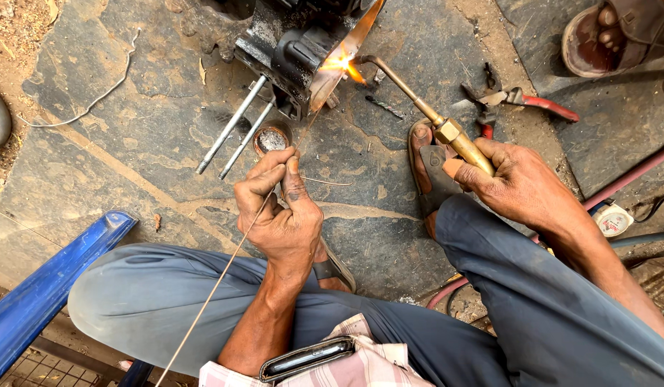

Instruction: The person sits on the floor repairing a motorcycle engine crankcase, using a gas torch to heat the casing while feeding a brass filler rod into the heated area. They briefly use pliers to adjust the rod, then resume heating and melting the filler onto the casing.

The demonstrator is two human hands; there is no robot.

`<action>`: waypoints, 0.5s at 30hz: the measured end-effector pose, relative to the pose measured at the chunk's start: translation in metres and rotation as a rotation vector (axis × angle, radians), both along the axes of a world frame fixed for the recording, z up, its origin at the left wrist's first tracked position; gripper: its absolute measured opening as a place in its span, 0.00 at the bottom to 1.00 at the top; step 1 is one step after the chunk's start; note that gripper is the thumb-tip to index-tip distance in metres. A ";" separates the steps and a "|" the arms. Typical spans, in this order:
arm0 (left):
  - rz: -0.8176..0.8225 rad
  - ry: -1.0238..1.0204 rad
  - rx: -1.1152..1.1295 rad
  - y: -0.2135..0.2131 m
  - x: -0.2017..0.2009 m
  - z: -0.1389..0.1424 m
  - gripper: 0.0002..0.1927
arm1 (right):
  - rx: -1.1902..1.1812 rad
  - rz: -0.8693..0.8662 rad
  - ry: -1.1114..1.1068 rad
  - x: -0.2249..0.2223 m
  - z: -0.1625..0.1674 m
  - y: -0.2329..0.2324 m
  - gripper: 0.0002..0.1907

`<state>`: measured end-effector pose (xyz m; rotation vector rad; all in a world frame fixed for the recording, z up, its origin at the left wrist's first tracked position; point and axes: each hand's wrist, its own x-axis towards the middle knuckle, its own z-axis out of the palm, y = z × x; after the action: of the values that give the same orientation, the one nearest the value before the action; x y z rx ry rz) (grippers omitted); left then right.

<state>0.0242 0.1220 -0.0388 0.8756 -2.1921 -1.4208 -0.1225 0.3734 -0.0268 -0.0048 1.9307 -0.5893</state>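
At the flame, glowing metal edge [339,61]

One torch [447,129], one filler rod [224,272], two steel rods [231,125], one tin [272,138], one pliers [525,100], one gauge [614,221]

We see bright, even daylight, sharp focus, soft shadows; the torch flame [344,67] glares on adjacent metal.
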 end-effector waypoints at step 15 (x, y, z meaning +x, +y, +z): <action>-0.006 0.012 0.016 -0.002 0.000 -0.002 0.11 | 0.048 0.013 -0.009 -0.001 0.001 -0.003 0.18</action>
<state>0.0244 0.1205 -0.0404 0.8644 -2.1790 -1.4441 -0.1240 0.3703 -0.0261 0.0165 1.9344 -0.5333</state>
